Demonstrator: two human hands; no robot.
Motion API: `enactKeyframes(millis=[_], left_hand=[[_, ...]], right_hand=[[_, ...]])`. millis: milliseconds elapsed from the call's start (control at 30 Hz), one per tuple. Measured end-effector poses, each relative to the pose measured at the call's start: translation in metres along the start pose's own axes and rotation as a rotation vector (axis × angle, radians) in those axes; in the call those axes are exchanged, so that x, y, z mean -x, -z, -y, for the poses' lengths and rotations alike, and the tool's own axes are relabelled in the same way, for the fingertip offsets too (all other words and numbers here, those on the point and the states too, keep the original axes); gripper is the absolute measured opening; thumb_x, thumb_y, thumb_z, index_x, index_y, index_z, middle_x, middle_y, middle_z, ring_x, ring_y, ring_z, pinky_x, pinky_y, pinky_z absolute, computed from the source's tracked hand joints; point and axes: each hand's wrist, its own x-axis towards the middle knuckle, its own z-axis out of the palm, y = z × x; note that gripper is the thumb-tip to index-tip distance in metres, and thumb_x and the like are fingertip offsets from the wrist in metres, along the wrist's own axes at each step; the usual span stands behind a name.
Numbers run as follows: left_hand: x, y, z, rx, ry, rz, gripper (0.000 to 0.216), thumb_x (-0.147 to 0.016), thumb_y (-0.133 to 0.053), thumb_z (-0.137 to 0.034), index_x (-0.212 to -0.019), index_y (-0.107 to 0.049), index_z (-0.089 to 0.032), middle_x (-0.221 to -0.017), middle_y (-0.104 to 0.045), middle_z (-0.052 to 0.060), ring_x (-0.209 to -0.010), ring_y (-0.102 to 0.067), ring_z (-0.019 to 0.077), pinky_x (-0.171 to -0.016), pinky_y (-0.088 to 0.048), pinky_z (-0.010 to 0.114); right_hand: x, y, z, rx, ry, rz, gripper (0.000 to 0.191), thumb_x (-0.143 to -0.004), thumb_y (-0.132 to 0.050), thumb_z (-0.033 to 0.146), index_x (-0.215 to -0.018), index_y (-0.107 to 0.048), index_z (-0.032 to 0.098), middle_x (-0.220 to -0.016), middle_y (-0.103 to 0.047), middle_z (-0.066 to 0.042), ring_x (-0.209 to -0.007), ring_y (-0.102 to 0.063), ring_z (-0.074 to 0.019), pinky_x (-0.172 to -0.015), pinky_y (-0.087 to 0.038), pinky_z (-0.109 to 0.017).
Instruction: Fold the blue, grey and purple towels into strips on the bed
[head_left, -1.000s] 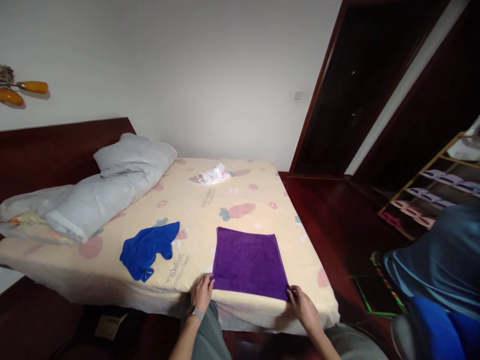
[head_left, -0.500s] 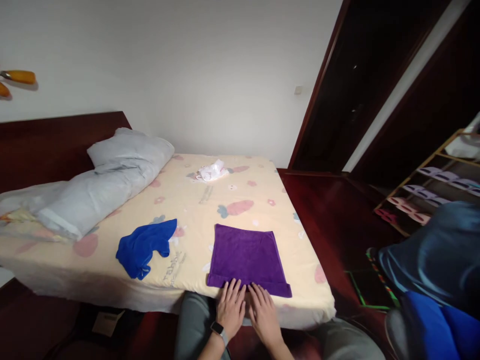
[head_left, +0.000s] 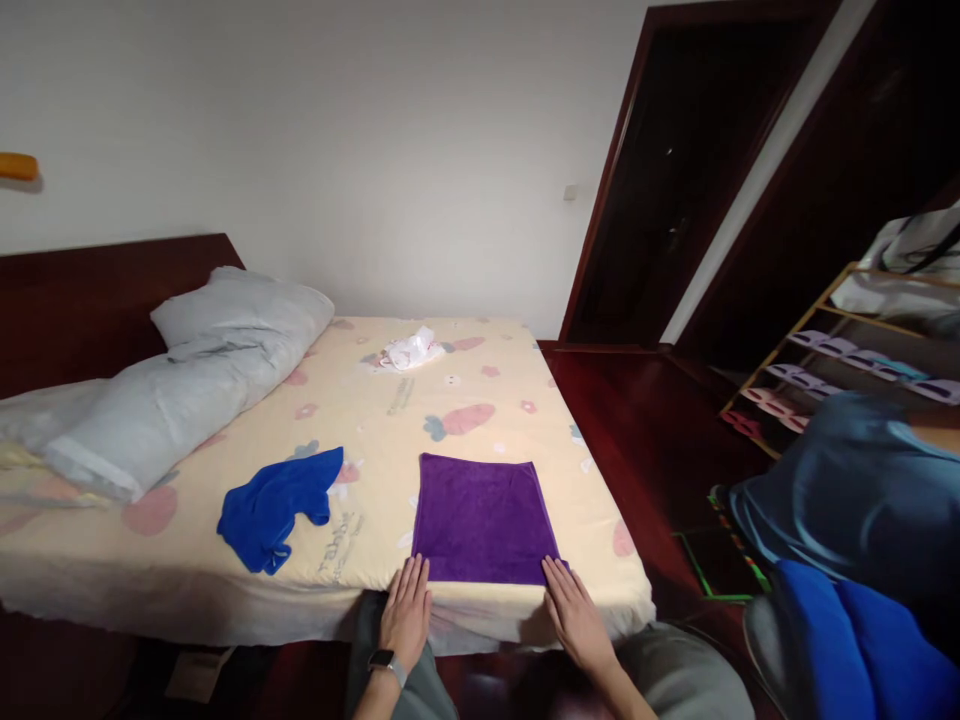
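A purple towel (head_left: 484, 520) lies spread flat on the bed, its near edge close to the edge of the mattress. My left hand (head_left: 406, 612) rests on its near left corner with the fingers extended and flat; a watch is on that wrist. At the near right corner lies my right hand (head_left: 577, 612), its fingers likewise stretched out on the cloth. To the left, a crumpled blue towel (head_left: 274, 505) sits apart from both hands.
A white plastic bag (head_left: 412, 350) lies toward the far side of the patterned bed (head_left: 375, 420). A grey quilt (head_left: 217, 375) is bunched at the headboard (head_left: 112, 300). On the right are a shoe rack (head_left: 847, 350) and a seated person in blue (head_left: 832, 490).
My hands have moved apart from the middle of the towel's near edge to its two corners. The folded strip along that edge now looks flat. The view has turned slightly right.
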Motion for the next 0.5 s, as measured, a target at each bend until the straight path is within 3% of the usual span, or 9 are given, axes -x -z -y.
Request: enactKeyframes(millis=[133,267,400,500], left_hand=[[0.000,-0.003,-0.002,0.051,0.027,-0.023,0.051,-0.098,-0.040,-0.024,-0.149,-0.045,-0.022,-0.152,-0.052,0.007,-0.139,-0.049,0.0221,-0.114,-0.044,0.042],[-0.001,-0.005,-0.003,0.118,0.066,-0.047,0.050,-0.098,-0.040,-0.019,-0.146,-0.050,-0.022,-0.150,-0.054,0.008,-0.138,-0.050,0.0254,-0.112,-0.048,0.045],[-0.004,-0.008,-0.003,0.164,0.083,-0.055,0.050,-0.091,-0.041,-0.011,-0.137,-0.060,-0.023,-0.140,-0.063,0.009,-0.131,-0.058,0.0257,-0.109,-0.053,0.044],[-0.007,-0.013,-0.002,0.203,0.137,-0.077,0.052,-0.089,-0.041,-0.007,-0.135,-0.061,-0.022,-0.139,-0.064,0.009,-0.131,-0.058,0.0243,-0.110,-0.051,0.049]], right_hand=[[-0.005,0.012,0.008,-0.068,-0.060,0.048,0.055,-0.088,-0.048,0.017,-0.141,-0.057,0.022,-0.150,-0.051,-0.006,-0.140,-0.044,-0.0304,-0.122,-0.031,-0.045],[-0.005,0.013,0.011,-0.016,-0.092,0.030,0.060,-0.083,-0.038,0.011,-0.135,-0.063,0.029,-0.146,-0.055,-0.002,-0.139,-0.046,-0.0303,-0.121,-0.033,-0.047],[-0.005,0.000,0.002,0.065,-0.119,-0.007,0.060,-0.079,-0.037,0.012,-0.129,-0.068,0.026,-0.140,-0.061,-0.008,-0.133,-0.053,-0.0323,-0.115,-0.038,-0.056],[-0.009,-0.014,-0.008,0.070,-0.131,-0.085,0.058,-0.076,-0.037,0.014,-0.122,-0.072,0.025,-0.133,-0.066,-0.008,-0.125,-0.060,-0.0276,-0.108,-0.049,-0.048]])
